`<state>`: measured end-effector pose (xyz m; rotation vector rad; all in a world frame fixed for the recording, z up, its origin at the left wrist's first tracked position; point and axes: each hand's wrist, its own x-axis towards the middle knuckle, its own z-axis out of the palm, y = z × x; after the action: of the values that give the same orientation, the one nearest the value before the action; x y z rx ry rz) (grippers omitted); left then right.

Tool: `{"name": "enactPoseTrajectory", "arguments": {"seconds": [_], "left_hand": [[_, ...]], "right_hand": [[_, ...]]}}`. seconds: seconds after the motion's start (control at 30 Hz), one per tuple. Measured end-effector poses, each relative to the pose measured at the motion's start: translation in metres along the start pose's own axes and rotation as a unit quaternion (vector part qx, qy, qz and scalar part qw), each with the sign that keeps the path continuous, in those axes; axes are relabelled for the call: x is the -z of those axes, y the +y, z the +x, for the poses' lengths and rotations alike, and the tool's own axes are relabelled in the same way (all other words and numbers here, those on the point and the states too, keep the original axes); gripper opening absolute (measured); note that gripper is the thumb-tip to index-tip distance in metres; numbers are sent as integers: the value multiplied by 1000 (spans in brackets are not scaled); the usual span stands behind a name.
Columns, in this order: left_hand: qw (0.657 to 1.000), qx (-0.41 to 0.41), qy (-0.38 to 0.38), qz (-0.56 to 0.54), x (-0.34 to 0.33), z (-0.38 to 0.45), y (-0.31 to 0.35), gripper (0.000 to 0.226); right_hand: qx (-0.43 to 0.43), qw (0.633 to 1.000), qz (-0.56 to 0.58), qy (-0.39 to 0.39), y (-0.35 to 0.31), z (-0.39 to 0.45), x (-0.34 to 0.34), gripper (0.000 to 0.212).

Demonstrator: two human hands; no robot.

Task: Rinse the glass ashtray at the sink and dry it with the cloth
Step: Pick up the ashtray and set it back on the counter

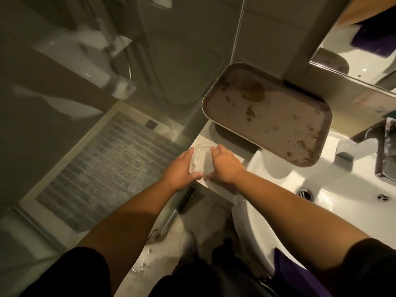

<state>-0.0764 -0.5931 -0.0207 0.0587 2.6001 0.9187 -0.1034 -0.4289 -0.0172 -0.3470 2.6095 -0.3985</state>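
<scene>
The clear round glass ashtray [201,160] is held between both hands over the white counter ledge [236,160] just left of the basin. My left hand [179,171] grips its left rim. My right hand [226,167] covers its right side and lower edge. The white sink [276,185] lies to the right, with its drain [304,194] and a chrome faucet [357,147] beyond. A purple cloth [297,273] lies draped at the sink's near edge by my right arm.
A brown tray [267,113] with wet stains lies on the counter behind the hands, partly over the basin. A mirror [364,50] hangs at the upper right. A glass shower partition [107,82] and a grey mat [107,168] are to the left.
</scene>
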Motion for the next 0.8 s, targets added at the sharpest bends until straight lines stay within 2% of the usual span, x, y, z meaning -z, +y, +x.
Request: {"name": "enactPoseTrajectory", "arguments": {"seconds": [0.1, 0.33, 0.5, 0.63, 0.8], "left_hand": [[999, -22, 26, -22, 9, -10, 3, 84], [994, -60, 85, -15, 31, -11, 27, 95], [988, -107, 111, 10, 54, 25, 65, 96], [987, -136, 88, 0, 66, 72, 98, 93], [981, -171, 84, 39, 69, 133, 131, 92]], "right_hand": [[32, 999, 22, 16, 1, -8, 8, 95], [94, 987, 78, 101, 4, -34, 60, 99], [69, 984, 78, 143, 20, -30, 110, 102], [30, 980, 98, 168, 47, -5, 135, 106], [4, 977, 110, 181, 81, 27, 167, 101]]}}
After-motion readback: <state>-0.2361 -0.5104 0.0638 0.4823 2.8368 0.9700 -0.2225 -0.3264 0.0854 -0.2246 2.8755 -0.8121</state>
